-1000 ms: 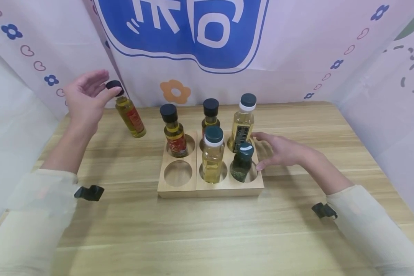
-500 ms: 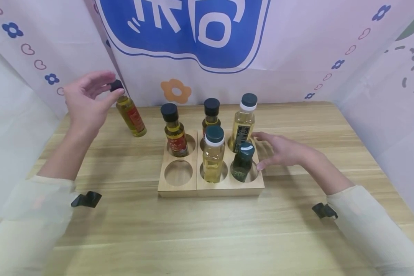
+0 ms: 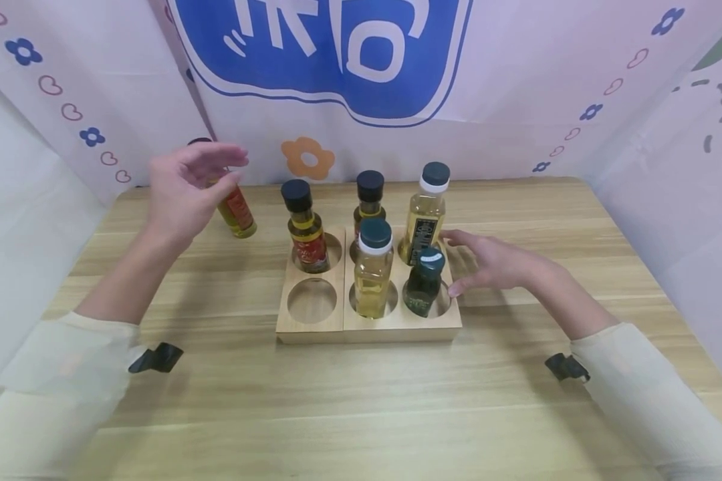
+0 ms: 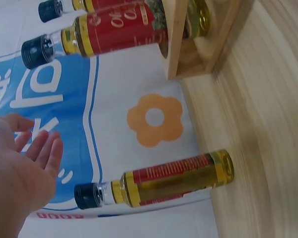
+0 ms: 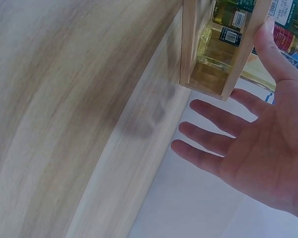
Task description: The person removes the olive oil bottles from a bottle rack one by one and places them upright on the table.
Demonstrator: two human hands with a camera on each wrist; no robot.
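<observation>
Wooden rack (image 3: 370, 327) nearest; the right hand (image 3: 490, 264), grip apart, seems to touch its side. Farther, the left hand (image 3: 186, 190), grip apart and holding nothing, has moved rightward; the red-labelled bottle (image 3: 238, 208) stays ungrasped on the table (image 3: 361, 407), outside the rack.

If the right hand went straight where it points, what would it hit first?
Probably the right end of the wooden rack: the right hand is beside it, and contact is hard to judge.
</observation>
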